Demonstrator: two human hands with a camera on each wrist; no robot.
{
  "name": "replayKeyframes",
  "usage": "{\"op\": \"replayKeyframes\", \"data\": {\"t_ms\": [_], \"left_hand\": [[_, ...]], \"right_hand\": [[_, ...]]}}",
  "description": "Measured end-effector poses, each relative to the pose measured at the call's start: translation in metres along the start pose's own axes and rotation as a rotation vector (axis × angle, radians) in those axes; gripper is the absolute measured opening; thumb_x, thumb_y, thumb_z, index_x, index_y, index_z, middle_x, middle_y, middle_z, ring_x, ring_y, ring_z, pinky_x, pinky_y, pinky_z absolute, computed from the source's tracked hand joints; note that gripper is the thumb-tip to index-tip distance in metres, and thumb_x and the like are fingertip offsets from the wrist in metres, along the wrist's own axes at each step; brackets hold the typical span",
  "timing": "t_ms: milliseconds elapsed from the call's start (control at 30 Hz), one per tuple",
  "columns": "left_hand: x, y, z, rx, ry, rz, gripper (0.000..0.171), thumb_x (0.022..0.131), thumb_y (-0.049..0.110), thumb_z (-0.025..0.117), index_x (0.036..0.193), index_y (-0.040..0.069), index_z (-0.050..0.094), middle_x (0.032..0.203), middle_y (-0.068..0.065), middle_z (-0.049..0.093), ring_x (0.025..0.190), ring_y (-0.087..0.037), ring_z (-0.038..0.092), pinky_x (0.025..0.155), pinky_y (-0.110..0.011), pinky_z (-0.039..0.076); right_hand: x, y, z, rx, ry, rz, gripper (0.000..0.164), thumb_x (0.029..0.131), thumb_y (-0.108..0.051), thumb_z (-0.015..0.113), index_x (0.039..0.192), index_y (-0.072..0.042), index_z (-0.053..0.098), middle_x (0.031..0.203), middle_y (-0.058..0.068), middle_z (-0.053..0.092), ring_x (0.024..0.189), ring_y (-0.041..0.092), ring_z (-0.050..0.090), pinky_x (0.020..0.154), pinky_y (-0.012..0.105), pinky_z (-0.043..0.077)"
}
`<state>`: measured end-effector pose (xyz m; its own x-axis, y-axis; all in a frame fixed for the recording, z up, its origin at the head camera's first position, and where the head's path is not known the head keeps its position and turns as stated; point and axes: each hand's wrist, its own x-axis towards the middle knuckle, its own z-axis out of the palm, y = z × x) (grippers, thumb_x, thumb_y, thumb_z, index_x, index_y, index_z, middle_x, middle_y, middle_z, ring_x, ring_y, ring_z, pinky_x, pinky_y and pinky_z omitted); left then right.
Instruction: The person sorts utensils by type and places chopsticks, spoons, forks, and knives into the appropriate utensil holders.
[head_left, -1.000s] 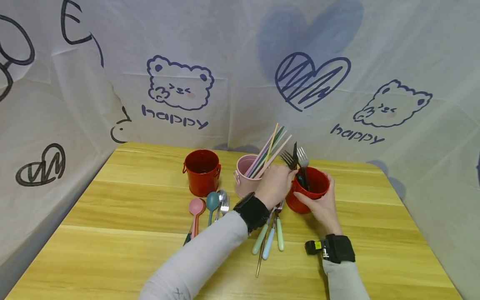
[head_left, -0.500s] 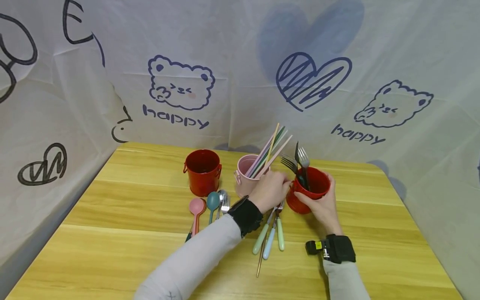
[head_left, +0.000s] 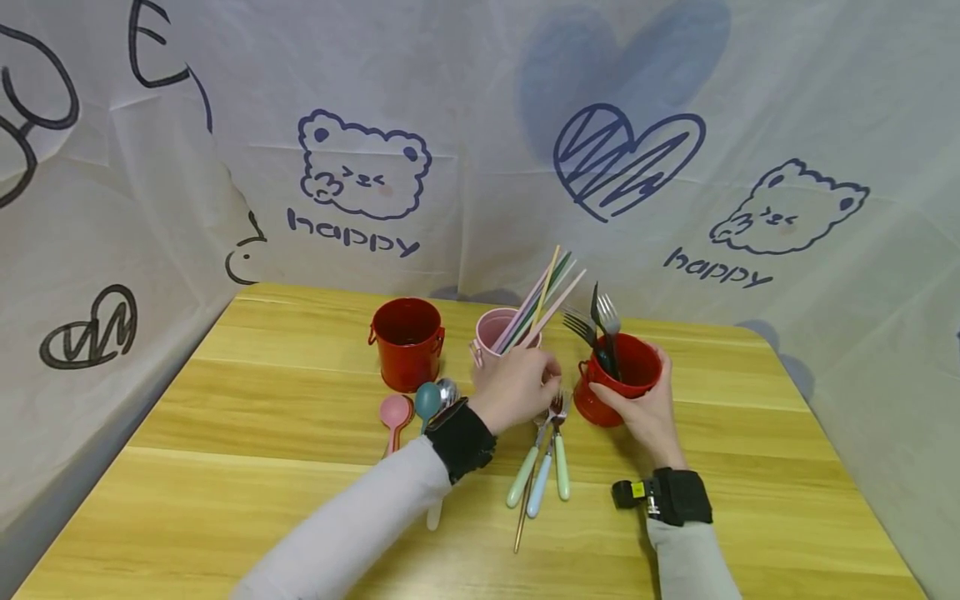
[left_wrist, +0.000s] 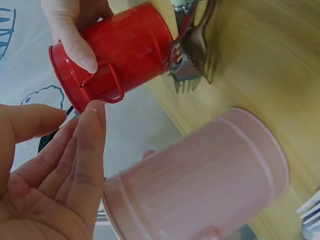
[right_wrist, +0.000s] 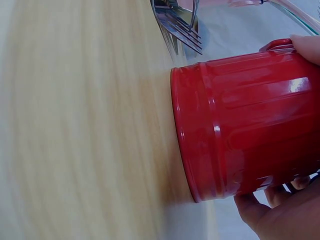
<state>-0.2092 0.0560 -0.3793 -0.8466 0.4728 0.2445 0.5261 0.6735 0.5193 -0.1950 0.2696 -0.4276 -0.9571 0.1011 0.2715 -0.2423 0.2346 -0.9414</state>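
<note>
My right hand (head_left: 648,412) grips the right-hand red bucket (head_left: 597,408) by its side, thumb near the rim. Inside it stand a silver fork (head_left: 609,315), a black fork (head_left: 579,327) and another dark piece of cutlery. My left hand (head_left: 517,387) hovers in front of the pink bucket (left_wrist: 200,175), holding nothing; in the left wrist view its thumb and fingertips are slightly apart. Below it on the table lie forks and other cutlery with green handles (head_left: 562,477), a blue handle (head_left: 537,493) and a thin gold handle (head_left: 521,525). Their upper ends partly overlap.
Thin coloured sticks (head_left: 537,302) lean in the pink bucket. Another red bucket (head_left: 408,358) stands to the left. In front of it lie a pink spoon (head_left: 394,410), a teal spoon (head_left: 427,402) and silver cutlery (head_left: 447,390), partly behind my left arm. A cloth backdrop rises behind the table.
My left hand has drawn back leftward and down from the right-hand red bucket, leaving the forks standing in it. My right hand has kept its grip on that bucket.
</note>
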Motion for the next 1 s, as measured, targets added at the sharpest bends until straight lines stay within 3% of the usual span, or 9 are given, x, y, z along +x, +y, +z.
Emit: {"op": "replayKeyframes", "data": {"t_ms": [333,500,633,1000], "left_hand": [[-0.015,-0.013,0.007,0.071,0.028,-0.007,0.008,0.086,0.022,0.066,0.088,0.014,0.069,0.072,0.007,0.06,0.066,-0.009,0.053,0.067,-0.031,0.042],[-0.022,-0.016,0.02,0.042,-0.016,0.008,0.006,0.086,0.016,0.064,0.087,0.01,0.066,0.07,0.005,0.06,0.059,-0.006,0.054,0.058,-0.022,0.046],[-0.025,-0.016,0.031,0.058,-0.021,0.009,0.004,0.085,0.015,0.064,0.084,0.011,0.065,0.07,0.004,0.061,0.059,-0.007,0.055,0.055,-0.022,0.047],[-0.028,-0.011,0.049,0.134,-0.106,-0.092,0.02,0.084,0.026,0.069,0.075,0.012,0.059,0.063,0.003,0.053,0.054,-0.013,0.052,0.047,-0.028,0.042]], "right_hand": [[0.0,0.001,0.0,0.0,-0.002,-0.003,0.088,0.074,0.0,0.076,0.142,-0.001,0.021,0.14,0.016,0.038,0.127,0.032,0.034,0.103,0.055,0.032],[0.0,0.001,0.0,-0.005,-0.002,-0.005,0.088,0.074,-0.001,0.077,0.142,-0.001,0.021,0.141,0.016,0.038,0.127,0.033,0.034,0.103,0.055,0.032],[0.0,0.001,0.0,-0.008,0.003,-0.001,0.088,0.073,-0.001,0.077,0.142,-0.002,0.022,0.14,0.016,0.039,0.126,0.032,0.034,0.103,0.054,0.032],[0.0,0.002,0.0,-0.008,0.002,0.001,0.089,0.073,-0.002,0.078,0.142,-0.002,0.021,0.14,0.015,0.039,0.126,0.031,0.035,0.102,0.053,0.032]]}}
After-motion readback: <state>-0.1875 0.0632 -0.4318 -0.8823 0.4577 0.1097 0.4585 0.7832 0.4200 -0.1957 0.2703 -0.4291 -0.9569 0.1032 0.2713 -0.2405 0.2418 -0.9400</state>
